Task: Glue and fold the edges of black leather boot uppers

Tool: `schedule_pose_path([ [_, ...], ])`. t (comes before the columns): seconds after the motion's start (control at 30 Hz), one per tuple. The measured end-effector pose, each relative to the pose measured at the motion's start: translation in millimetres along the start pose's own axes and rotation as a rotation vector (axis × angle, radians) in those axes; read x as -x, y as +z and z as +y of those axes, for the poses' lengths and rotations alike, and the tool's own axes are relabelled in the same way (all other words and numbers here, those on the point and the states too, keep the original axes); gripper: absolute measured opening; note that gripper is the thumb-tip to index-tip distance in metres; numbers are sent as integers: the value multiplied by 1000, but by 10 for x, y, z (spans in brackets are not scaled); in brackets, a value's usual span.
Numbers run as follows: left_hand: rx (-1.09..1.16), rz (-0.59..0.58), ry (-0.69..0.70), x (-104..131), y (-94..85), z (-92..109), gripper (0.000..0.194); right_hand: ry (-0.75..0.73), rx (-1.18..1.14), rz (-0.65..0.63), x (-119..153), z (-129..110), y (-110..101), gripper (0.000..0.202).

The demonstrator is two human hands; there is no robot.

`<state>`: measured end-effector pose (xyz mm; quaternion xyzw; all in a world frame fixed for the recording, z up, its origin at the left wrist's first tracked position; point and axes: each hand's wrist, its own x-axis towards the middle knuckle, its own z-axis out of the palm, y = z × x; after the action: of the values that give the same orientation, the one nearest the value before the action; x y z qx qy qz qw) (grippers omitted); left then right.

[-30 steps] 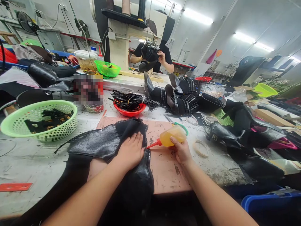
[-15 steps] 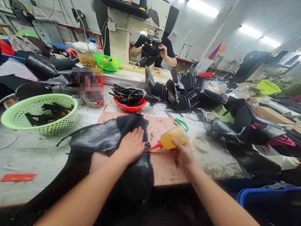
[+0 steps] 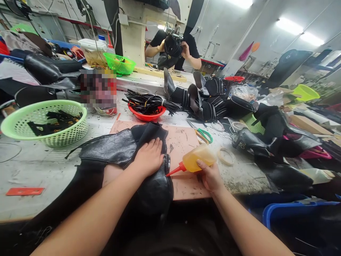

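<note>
A black leather piece with stitched edges lies over a pinkish board and hangs past the table's front edge. My left hand rests flat on it, fingers stretched out, beside a short zipper-like strip at its right edge. My right hand is closed around a squeeze bottle of yellow liquid, tilted so that its red nozzle points left. The nozzle's tip is at the edge of the leather, just below the strip.
Green-handled scissors and a tape roll lie right of the board. Behind it stands a red bowl of black strips; a pale green basket is at left. Black boot pieces are piled behind. Across the table, a person works at a machine.
The bottle's nozzle tip has moved down along the leather's edge, from beside the strip to below it. My left hand keeps its place on the leather. The camera view has shifted slightly.
</note>
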<state>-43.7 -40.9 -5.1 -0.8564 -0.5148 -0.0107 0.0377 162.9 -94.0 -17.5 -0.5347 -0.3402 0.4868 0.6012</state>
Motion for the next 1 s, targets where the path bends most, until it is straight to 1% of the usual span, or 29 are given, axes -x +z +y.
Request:
schedule_pose_path([
  [0.17,-3,20,-2,-2,30,-6,50,-32,-13,16,101,-7,-52,39],
  [0.37,-8,21,-3,-14,50,2,51,-16,-65,39,269,-39,-104,40],
  [0.53,-15,21,1,-21,62,4,51,39,-32,49,417,-26,-171,43],
  [0.67,-16,16,-4,-20,53,8,52,27,-28,69,510,-29,-180,45],
  [0.83,-11,10,-9,-17,34,16,52,2,-41,79,551,-43,-167,47],
  [1.0,-7,8,-11,-17,39,22,52,-50,-17,125,524,-14,-170,42],
])
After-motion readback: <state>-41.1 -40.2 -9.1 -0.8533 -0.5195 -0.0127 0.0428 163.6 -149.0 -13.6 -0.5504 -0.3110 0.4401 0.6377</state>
